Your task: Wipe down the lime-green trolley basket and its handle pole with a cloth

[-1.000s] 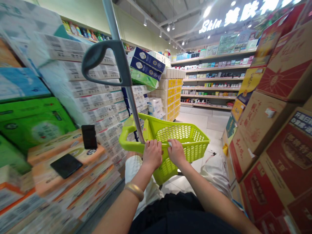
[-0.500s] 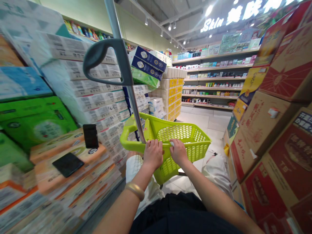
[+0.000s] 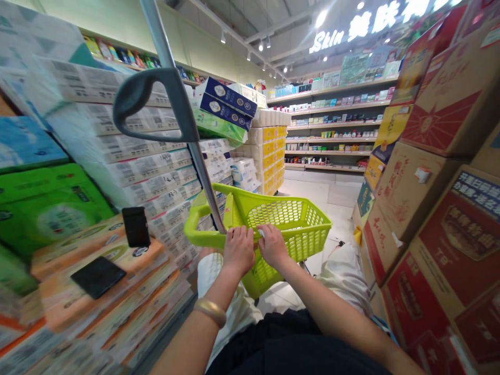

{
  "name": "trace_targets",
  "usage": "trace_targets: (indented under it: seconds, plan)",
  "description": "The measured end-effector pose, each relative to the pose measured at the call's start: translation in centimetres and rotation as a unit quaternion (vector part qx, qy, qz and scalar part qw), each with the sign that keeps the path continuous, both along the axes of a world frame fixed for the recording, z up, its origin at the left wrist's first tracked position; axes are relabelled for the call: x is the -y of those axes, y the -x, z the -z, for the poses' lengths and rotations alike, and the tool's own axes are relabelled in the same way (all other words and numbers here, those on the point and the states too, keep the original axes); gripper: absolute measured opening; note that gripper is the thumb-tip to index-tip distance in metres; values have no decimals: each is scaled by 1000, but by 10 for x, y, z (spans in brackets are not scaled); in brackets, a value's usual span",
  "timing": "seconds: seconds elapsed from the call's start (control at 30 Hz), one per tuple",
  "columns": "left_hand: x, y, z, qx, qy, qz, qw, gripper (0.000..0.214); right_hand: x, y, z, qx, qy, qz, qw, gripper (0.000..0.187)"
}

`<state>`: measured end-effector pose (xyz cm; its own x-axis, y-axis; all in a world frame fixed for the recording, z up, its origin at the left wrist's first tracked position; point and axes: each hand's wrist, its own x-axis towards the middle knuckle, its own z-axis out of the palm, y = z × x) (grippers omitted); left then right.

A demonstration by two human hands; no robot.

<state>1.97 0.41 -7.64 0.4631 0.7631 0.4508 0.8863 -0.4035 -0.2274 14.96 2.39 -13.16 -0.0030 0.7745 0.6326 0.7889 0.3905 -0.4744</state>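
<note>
A lime-green rolling shopping basket [image 3: 289,212] with perforated sides stands upright between my knees. My left hand [image 3: 239,251] is closed over its near rim, just beside the foot of the metal pole. Close by on the same rim, my right hand [image 3: 271,245] is closed, pinching a small white thing [image 3: 261,233] that mostly hides under the fingers. The pole [image 3: 205,179] leans up to the left and carries a grey loop handle [image 3: 154,104]. The basket's visible inside holds nothing I can make out.
At left, orange tissue packs [image 3: 89,307] bear a black phone [image 3: 136,227] and a flat dark tablet-like object [image 3: 98,277]. White wrapped packs [image 3: 152,151] are stacked behind. Cardboard cartons [image 3: 425,182] rise on the right. Stocked shelves [image 3: 336,107] line the back beyond the tiled floor [image 3: 308,182].
The view has turned slightly right, so everything sits further left. My right hand has slid a little along the rim, closer to my left hand. The left hand keeps its place on the rim.
</note>
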Motion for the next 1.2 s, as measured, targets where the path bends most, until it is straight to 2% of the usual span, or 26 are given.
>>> trace_targets:
  seconds: [0.17, 0.37, 0.5, 0.6, 0.7, 0.8, 0.9, 0.97, 1.07, 1.2]
  plan:
    - [-4, 1, -2, -11, -3, -2, 1000, 27, -8, -9, -2, 23, 19, -3, 1000, 34]
    - [-11, 1, -3, -3, -5, -2, 1000, 28, -15, -39, 1, 17, 51, 55, 997, 32]
    - [-15, -1, -3, -7, -10, -10, 1000, 29, -15, -19, -6, 15, 61, 57, 996, 31]
    - [-17, -2, -3, -2, -14, -16, 1000, 23, -13, 7, -13, 24, 41, 5, 999, 35]
    - [-20, -2, -3, 4, -16, -22, 1000, 22, -12, 13, -12, 22, 26, -26, 999, 39]
    - [-22, -2, -3, 0, -17, -23, 1000, 25, -15, -8, -3, 27, 23, -40, 999, 40]
    - [-25, -3, -2, -2, -27, -28, 999, 28, -21, -37, 6, 13, 36, 9, 999, 38]
    - [-26, -5, -2, -3, -27, -32, 999, 28, -24, -44, 7, 1, 45, 41, 998, 36]
    - [-29, -9, 0, -1, -19, -36, 999, 25, -26, -30, 0, -3, 53, 43, 998, 35]
    - [-31, -11, 1, 4, -18, -29, 999, 21, -26, 0, -11, 5, 36, -12, 999, 37]
